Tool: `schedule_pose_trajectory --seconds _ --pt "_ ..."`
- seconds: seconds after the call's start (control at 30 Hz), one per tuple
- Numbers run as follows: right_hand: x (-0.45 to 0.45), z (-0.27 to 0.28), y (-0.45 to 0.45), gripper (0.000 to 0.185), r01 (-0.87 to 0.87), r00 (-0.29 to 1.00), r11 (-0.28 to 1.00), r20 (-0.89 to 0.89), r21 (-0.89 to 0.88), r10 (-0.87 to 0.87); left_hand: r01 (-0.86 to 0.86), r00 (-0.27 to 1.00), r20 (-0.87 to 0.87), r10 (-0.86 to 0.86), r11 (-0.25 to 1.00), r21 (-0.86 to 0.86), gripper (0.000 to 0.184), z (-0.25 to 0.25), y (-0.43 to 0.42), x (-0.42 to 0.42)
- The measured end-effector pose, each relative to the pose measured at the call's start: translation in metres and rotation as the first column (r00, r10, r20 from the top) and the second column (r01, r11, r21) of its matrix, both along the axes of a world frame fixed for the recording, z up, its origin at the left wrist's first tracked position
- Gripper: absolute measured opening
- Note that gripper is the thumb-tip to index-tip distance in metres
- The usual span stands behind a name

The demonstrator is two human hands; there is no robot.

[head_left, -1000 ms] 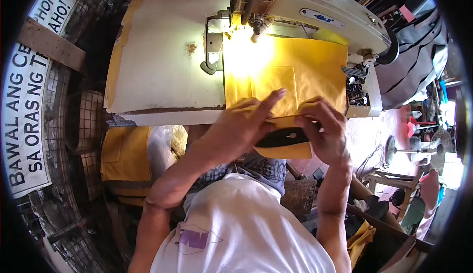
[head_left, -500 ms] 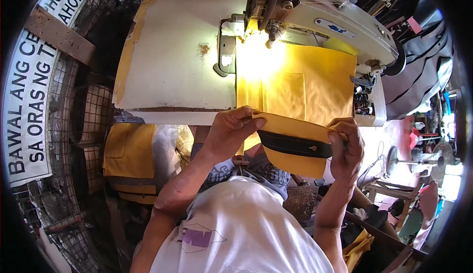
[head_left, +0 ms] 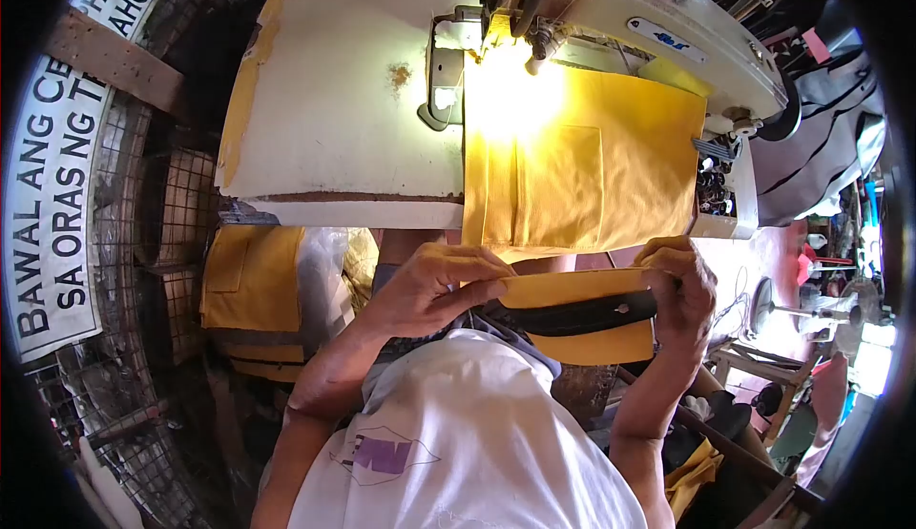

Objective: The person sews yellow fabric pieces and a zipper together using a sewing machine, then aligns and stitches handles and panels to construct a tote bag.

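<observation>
Clearly, both hands have a grip on one thing, and it is held up just off the front edge of the desk. The left hand point(head_left: 447, 286) pinches one end between thumb and fingers, with no gap to spare. The right hand point(head_left: 679, 290) pinches the other end, thumb in front and fingers curled over the top. Between them is a flat, smooth yellow piece point(head_left: 577, 289), stretched out wide, with a bent bottom part hanging down. A long black strip point(head_left: 572, 317) like a zipper runs across it, with a small shiny round bit point(head_left: 622, 310) near the right hand. I cannot tell if the yellow stuff is cloth or soft leather.

Just past the hands, a big yellow sheet point(head_left: 654, 166) lies on the white wooden desk point(head_left: 329, 90). It has a square shape sewn on it and soft wrinkles. Its far left corner glows under a bright light by the white metal sewing machine point(head_left: 716, 63). The desk has a rough, chipped edge and a brown stain point(head_left: 399, 76).

Close under the person is a white shirt point(head_left: 477, 424) with a purple patch point(head_left: 382, 455). Off to the left, below the desk, a folded yellow bundle point(head_left: 258, 286) sits beside crinkly clear plastic point(head_left: 324, 281). Farther left are a white sign point(head_left: 57, 205) with black letters and a wire grid point(head_left: 107, 176).
</observation>
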State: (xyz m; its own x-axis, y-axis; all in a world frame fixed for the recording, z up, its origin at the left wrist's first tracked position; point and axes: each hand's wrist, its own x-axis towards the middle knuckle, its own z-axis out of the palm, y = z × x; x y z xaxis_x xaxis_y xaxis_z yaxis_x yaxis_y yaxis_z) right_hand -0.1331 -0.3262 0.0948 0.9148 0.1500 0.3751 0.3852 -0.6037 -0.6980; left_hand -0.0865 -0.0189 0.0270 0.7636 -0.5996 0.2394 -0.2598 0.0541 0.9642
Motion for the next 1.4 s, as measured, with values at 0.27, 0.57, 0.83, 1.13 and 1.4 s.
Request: schedule_pose_trajectory --seconds 0.27,0.57,0.83,1.13,1.4 --pt "0.037 0.017 0.007 0.02 -0.071 0.993 0.987 0.084 -0.145 0.084 -0.149 0.988 0.039 0.148 0.989 0.024 0.014 -0.038 -0.023 -0.004" --pt "0.074 0.062 0.033 0.022 -0.149 0.911 0.853 0.267 -0.501 0.315 -0.504 0.841 0.227 0.491 0.864 0.002 0.016 -0.03 -0.045 0.019" --pt "0.07 0.047 0.031 0.029 -0.143 0.905 0.829 0.268 -0.541 0.331 -0.545 0.744 0.554 0.374 0.819 0.179 0.024 -0.042 -0.034 0.023" --pt "0.077 0.041 0.041 0.03 -0.089 0.894 0.767 0.289 -0.636 0.343 -0.727 0.673 0.625 0.396 0.509 0.461 0.044 -0.037 -0.037 0.038" --pt "0.079 0.028 0.044 0.031 -0.098 0.892 0.771 0.288 -0.629 0.348 -0.787 0.601 0.69 0.404 0.451 0.421 0.027 -0.036 -0.045 0.044"
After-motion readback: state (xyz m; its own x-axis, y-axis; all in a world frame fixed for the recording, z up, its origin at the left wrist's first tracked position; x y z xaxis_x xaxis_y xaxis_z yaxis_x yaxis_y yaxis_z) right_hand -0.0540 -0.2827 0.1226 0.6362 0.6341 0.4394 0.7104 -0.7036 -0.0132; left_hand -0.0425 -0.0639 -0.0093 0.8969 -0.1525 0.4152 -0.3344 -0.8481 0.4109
